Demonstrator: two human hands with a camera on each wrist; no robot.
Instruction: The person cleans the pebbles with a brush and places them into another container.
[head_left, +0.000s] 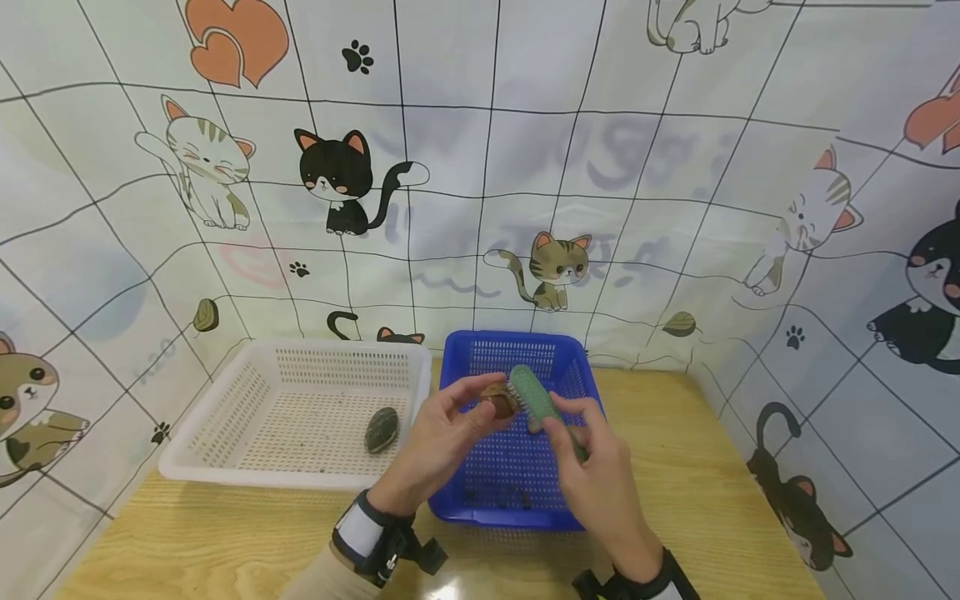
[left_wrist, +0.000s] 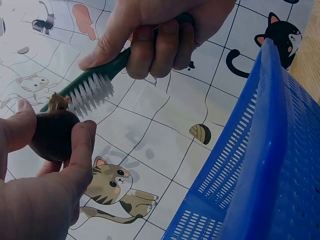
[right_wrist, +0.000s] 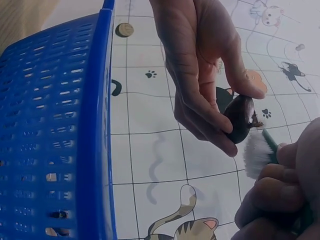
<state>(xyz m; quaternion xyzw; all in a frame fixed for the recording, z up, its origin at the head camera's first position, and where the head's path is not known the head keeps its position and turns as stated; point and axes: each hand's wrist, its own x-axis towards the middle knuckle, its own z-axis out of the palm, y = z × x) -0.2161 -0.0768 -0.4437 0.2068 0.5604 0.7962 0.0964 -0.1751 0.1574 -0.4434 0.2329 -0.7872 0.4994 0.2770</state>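
My left hand (head_left: 447, 433) pinches a dark brown, glossy, rounded piece (head_left: 500, 402) between thumb and fingers, above the blue basket (head_left: 517, 521). A ragged tan tuft (left_wrist: 58, 102) sticks out of its end in the left wrist view; I cannot tell its kind. My right hand (head_left: 596, 467) grips the handle of a green scrub brush (head_left: 533, 392), fingers curled round it. The brush's white bristles (left_wrist: 91, 93) face the brown piece, right at the tuft. Most of the handle is hidden by the right hand.
Left of the blue basket stands a white plastic basket (head_left: 262, 477) with a dark green oval thing (head_left: 382, 430) inside. Small dark bits (head_left: 525, 497) lie on the blue basket's bottom. Both baskets rest on a wooden table (head_left: 660, 467), with a cat-print sheet (head_left: 450, 183) behind.
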